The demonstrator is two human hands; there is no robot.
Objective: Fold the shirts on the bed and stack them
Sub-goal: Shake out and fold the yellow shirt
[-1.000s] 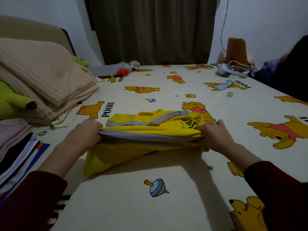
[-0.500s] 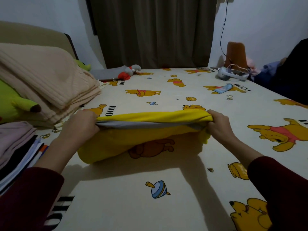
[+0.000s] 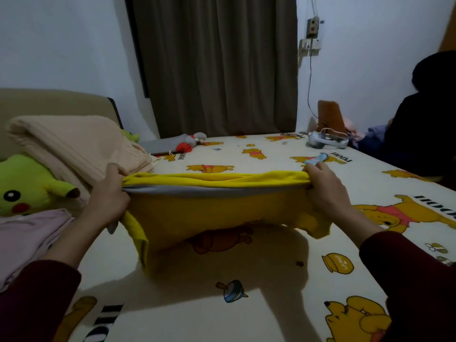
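Hands, left (image 3: 108, 196) and right (image 3: 325, 191), grip yellow shirt (image 3: 217, 213) ends; its long axis runs left-right.

I see plain white walls (image 3: 61, 45), a dark brown pleated curtain (image 3: 217, 65) at upper centre, and a beige padded headboard (image 3: 49, 102) at left.

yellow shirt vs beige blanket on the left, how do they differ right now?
The yellow shirt is held up off the bed, left hand and right hand each with a grip on its top edge; the beige blanket rests untouched. The shirt is smooth, bright yellow with a grey band; the blanket is ribbed and plain. Both are folded over.
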